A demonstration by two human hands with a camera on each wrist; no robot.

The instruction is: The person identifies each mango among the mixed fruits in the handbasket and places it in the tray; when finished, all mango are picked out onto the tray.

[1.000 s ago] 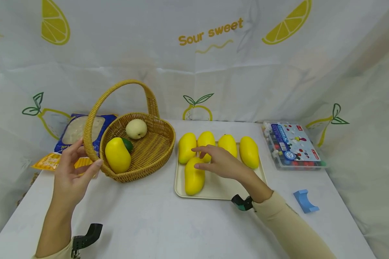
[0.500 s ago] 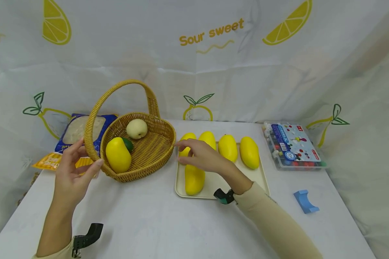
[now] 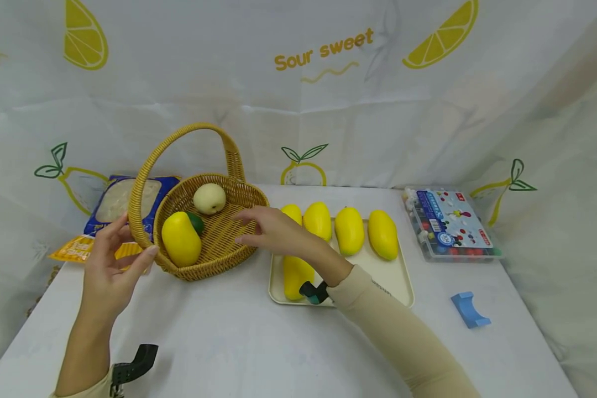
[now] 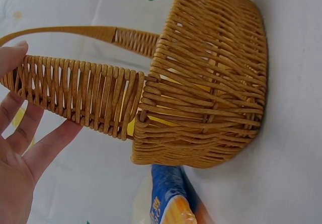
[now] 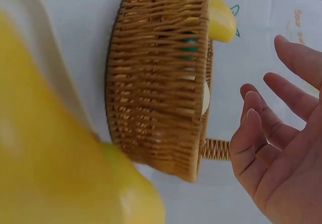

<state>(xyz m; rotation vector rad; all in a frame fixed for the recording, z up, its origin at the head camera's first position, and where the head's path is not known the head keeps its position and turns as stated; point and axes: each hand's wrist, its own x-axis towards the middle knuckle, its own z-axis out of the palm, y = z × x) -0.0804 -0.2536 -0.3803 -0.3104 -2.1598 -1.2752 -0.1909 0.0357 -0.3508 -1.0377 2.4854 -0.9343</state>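
My left hand (image 3: pixel 110 271) holds the near base of the handle of a wicker basket (image 3: pixel 216 264), thumb on one side and fingers on the other in the left wrist view. Inside the basket lie a yellow mango (image 3: pixel 181 239), a pale round fruit (image 3: pixel 209 198) and a partly hidden dark green item (image 3: pixel 195 223). Over the basket's right rim, my right hand (image 3: pixel 283 235) reaches in from the right with loosely bent fingers and nothing in them. Beneath that forearm stands a cream tray (image 3: pixel 368 284) bearing several mangoes (image 3: pixel 349 231), some partly covered by the arm.
Behind the basket's left side lie a blue bag (image 3: pixel 121 199) and an orange packet (image 3: pixel 74 249). A clear case of coloured pieces (image 3: pixel 450 224) sits at the back right, with a blue curved block (image 3: pixel 470 309) nearer. A printed curtain (image 3: pixel 258 132) hangs behind the table.
My right hand has moved left from above the tray's mangoes to over the basket's right side. The left hand and the basket have stayed put.
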